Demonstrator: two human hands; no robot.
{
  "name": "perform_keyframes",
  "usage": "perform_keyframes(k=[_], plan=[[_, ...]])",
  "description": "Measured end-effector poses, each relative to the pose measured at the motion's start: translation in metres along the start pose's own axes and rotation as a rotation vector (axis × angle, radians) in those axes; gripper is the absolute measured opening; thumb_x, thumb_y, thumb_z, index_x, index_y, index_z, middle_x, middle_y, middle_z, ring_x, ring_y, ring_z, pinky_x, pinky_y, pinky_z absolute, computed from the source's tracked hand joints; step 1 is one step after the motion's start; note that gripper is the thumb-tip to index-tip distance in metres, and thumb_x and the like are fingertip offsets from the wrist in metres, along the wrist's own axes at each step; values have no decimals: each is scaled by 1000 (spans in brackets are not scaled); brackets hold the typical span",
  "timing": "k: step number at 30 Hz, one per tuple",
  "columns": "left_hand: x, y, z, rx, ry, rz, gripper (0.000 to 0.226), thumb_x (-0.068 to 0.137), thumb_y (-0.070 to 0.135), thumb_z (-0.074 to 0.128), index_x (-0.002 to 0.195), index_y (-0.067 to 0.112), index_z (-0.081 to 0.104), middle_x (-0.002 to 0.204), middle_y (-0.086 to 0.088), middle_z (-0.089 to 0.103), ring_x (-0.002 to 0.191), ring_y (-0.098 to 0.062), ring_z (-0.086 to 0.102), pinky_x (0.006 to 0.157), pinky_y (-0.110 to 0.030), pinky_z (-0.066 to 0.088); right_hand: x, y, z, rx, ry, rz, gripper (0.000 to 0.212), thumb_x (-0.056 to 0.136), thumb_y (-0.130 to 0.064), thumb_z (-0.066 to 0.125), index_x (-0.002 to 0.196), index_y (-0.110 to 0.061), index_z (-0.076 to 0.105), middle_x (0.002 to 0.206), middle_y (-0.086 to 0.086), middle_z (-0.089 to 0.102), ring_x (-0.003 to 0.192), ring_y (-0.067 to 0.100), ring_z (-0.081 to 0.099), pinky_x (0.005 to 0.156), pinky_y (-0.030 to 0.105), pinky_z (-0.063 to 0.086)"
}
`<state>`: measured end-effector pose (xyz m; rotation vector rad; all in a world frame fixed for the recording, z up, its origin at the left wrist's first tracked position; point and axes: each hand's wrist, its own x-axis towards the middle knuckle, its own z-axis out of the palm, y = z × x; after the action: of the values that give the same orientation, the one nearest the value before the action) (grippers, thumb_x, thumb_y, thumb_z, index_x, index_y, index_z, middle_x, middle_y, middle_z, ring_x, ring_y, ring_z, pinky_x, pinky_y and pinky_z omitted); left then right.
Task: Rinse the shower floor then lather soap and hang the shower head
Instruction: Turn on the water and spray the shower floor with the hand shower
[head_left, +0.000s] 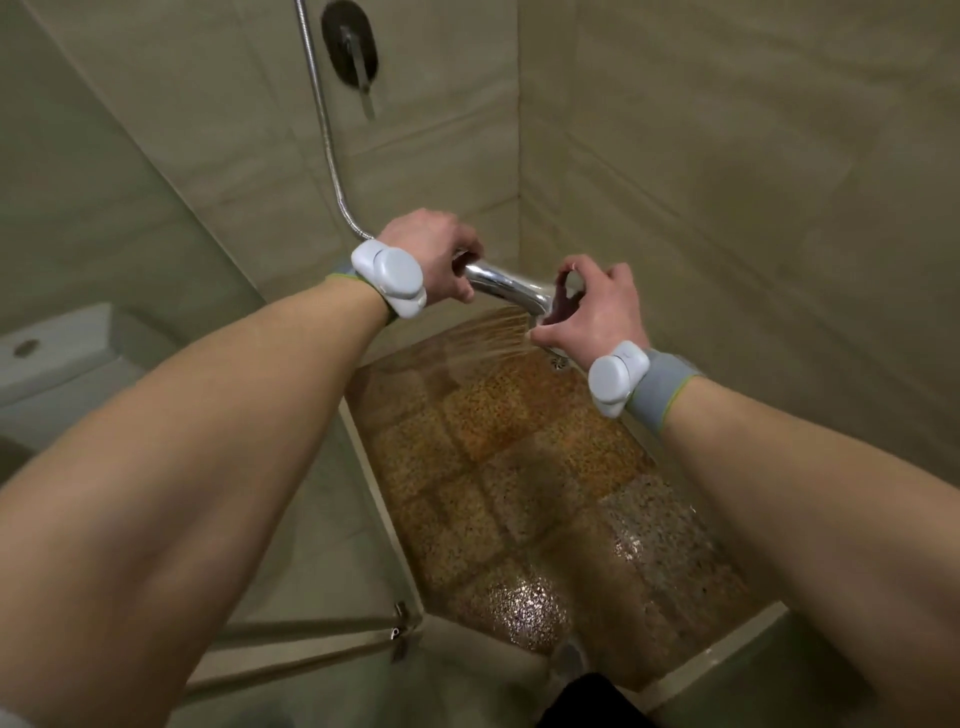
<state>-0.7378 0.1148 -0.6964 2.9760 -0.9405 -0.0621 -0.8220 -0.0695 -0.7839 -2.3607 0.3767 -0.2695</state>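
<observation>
A chrome shower head (506, 287) is held out over the shower floor (519, 493), which is brown speckled tile, wet and glistening. My left hand (434, 254) grips its handle. My right hand (592, 306) curls around the spray end, fingers and thumb bent around the head. Water sprays out to the left and down from under the right hand. The metal hose (327, 135) runs from the handle up the back wall.
A dark wall valve with a lever (350, 47) sits high on the tiled back wall. A white toilet tank (52, 353) stands at the left behind a glass partition (384, 509). Tiled walls close in on the back and right. A pale curb (727, 649) edges the floor.
</observation>
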Motion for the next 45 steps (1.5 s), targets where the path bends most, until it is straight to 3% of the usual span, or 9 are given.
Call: perform_keyframes(k=[4, 8, 13, 18, 23, 27, 31, 38, 45], plan=[[20, -9, -5, -53, 33, -40, 38, 70, 36, 78, 101, 23, 63, 88, 3, 53, 90, -25, 55, 69, -30, 41, 39, -8, -12, -33, -7, -87, 74, 46, -40, 84, 113, -39, 51, 117, 4, 41, 106, 31, 50, 91, 41, 52], [39, -31, -11, -98, 34, -88, 39, 68, 39, 78, 99, 25, 58, 96, 2, 55, 90, -22, 52, 74, -32, 44, 75, -27, -18, -99, -10, -171, 77, 50, -38, 82, 120, -37, 51, 121, 5, 39, 107, 31, 49, 90, 36, 51], [72, -52, -11, -137, 56, -77, 39, 66, 38, 80, 95, 26, 57, 93, 4, 53, 85, -19, 49, 69, -30, 40, 116, -38, -19, -173, -2, -244, 74, 53, -34, 83, 121, -34, 52, 125, 9, 39, 111, 33, 44, 85, 31, 43], [146, -75, 11, -193, 83, -7, 41, 66, 37, 80, 97, 24, 56, 93, 1, 53, 84, -19, 47, 72, -31, 40, 182, -33, -13, -263, 41, -234, 73, 55, -29, 83, 122, -32, 53, 126, 10, 39, 112, 33, 42, 83, 29, 37], [221, -108, 31, -268, 85, 33, 39, 67, 37, 80, 91, 25, 51, 90, 4, 51, 84, -18, 47, 69, -30, 37, 255, -33, 7, -293, 58, -198, 71, 55, -26, 83, 120, -33, 55, 126, 9, 39, 112, 33, 42, 89, 38, 48], [263, -125, 41, -288, 51, 56, 42, 67, 37, 81, 97, 23, 54, 91, 4, 49, 85, -18, 46, 72, -31, 39, 292, -29, 18, -331, 49, -176, 73, 56, -27, 83, 122, -34, 53, 126, 8, 39, 111, 32, 43, 87, 37, 48], [297, -131, 49, -314, 32, 46, 42, 67, 37, 81, 96, 24, 53, 93, 5, 49, 87, -16, 47, 74, -30, 40, 326, -20, 23, -369, 27, -176, 73, 57, -27, 82, 124, -33, 53, 127, 8, 40, 111, 32, 42, 82, 32, 40], [347, -122, 52, -321, -8, -24, 39, 72, 34, 78, 102, 21, 56, 104, -1, 56, 94, -21, 52, 82, -36, 47, 389, -2, 16, -386, -48, -210, 78, 53, -30, 85, 124, -35, 54, 122, 7, 41, 107, 32, 42, 81, 32, 38], [389, -111, 52, -334, -39, -92, 31, 73, 30, 76, 95, 21, 56, 97, 2, 58, 88, -19, 55, 72, -31, 45, 442, 16, 11, -420, -86, -245, 75, 53, -32, 82, 122, -37, 52, 120, 5, 40, 107, 30, 41, 81, 31, 37]])
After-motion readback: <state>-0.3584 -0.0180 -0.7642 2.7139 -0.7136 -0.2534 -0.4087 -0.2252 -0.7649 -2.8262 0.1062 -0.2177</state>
